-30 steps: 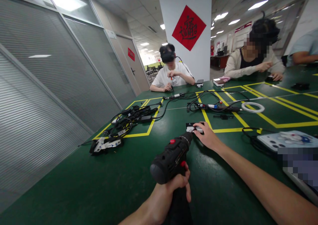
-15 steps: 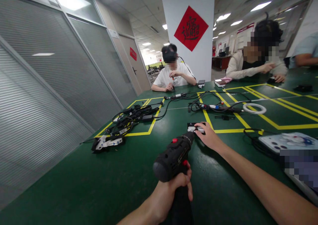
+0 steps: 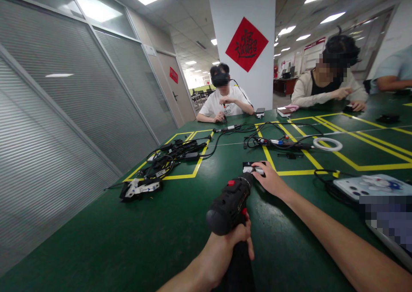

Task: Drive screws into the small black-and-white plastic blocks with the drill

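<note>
My left hand (image 3: 230, 244) is wrapped around the grip of a black cordless drill (image 3: 228, 206) with red buttons. The drill's chuck points away from me, and its tip reaches a small black-and-white part (image 3: 248, 169) lying on the green table. From the right, my right hand (image 3: 268, 178) presses its fingers onto that part, holding it against the tabletop. The drill's body and my fingers hide some of the part. Whether the bit touches it, I cannot tell.
Left of the drill lie a black-and-white piece (image 3: 140, 188) and a heap of black cables (image 3: 175, 154). Beyond my right hand are a cabled tool (image 3: 283, 143) and a white ring (image 3: 327, 144). A phone (image 3: 373, 184) lies at right. Two people (image 3: 227, 96) work across the table.
The drill and my left hand have shifted slightly right, and the drill's rear has swung a little that way. My right hand stays on the part. The camera view has tilted slightly upward.
</note>
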`<state>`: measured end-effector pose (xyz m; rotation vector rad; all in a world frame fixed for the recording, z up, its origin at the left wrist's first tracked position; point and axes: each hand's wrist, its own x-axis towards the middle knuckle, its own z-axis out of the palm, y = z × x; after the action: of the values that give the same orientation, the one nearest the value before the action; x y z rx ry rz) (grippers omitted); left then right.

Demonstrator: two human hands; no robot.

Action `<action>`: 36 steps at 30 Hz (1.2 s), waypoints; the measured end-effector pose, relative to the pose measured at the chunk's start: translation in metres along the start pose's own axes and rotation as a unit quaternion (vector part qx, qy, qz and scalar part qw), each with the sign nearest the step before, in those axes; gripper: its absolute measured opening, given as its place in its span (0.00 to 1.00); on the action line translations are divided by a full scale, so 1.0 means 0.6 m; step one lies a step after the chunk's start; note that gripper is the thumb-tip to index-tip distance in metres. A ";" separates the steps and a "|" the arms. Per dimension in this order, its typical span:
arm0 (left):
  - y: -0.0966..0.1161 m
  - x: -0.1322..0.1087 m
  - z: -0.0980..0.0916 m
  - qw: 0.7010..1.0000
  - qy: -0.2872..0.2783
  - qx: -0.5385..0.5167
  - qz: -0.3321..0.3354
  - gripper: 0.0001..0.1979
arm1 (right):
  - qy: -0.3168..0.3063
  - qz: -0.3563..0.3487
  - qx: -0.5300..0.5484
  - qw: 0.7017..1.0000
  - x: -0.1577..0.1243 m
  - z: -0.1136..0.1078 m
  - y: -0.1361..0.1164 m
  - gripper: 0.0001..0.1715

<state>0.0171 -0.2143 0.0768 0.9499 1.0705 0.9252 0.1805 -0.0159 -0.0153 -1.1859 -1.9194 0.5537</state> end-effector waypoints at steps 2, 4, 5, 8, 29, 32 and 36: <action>0.001 -0.001 0.003 1.000 0.002 0.010 -0.002 0.09 | -0.001 0.002 -0.001 1.000 0.000 0.000 0.000 0.18; 0.003 -0.002 0.006 1.000 0.003 0.018 -0.003 0.09 | -0.001 0.006 -0.004 1.000 0.000 0.000 0.001 0.18; 0.004 -0.002 0.007 1.000 0.002 0.019 -0.005 0.09 | -0.002 0.007 -0.006 1.000 0.001 0.000 0.001 0.18; 0.008 0.000 0.008 1.000 0.006 0.013 -0.011 0.10 | -0.005 0.005 -0.007 1.000 0.006 0.001 0.004 0.18; 0.028 0.074 -0.004 1.000 0.001 0.016 0.013 0.10 | 0.025 -0.016 -0.008 1.000 0.077 0.015 0.040 0.16; 0.026 0.077 -0.009 1.000 -0.008 0.017 0.015 0.10 | 0.026 -0.014 -0.010 1.000 0.079 0.014 0.040 0.16; 0.025 0.079 -0.012 1.000 -0.012 0.025 0.015 0.10 | 0.023 -0.014 -0.010 1.000 0.079 0.012 0.039 0.16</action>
<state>0.0186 -0.1645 0.0760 1.0185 1.0648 0.9139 0.1755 0.0371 -0.0172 -1.1725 -1.9030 0.4899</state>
